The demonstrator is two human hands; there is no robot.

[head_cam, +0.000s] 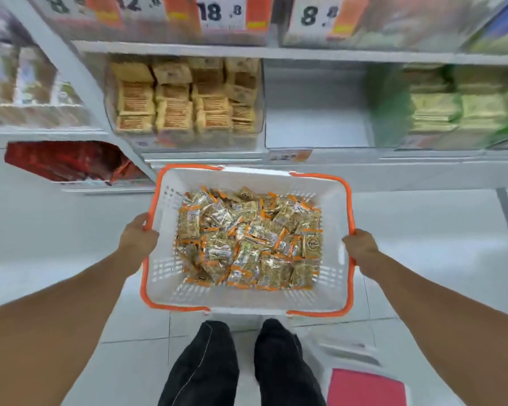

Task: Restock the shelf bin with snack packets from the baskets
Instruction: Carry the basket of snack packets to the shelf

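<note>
My left hand [138, 238] and right hand [361, 249] gripped the orange rims of a white plastic basket [247, 297] at frame centre, heaped with orange-edged snack packets [248, 238], below a clear, empty shelf bin [317, 112].

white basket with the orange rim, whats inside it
The basket holds a loose heap of small snack packets with orange edges. They cover most of its floor, so anything beneath them is hidden. The left hand and right hand grip its sides.
</note>
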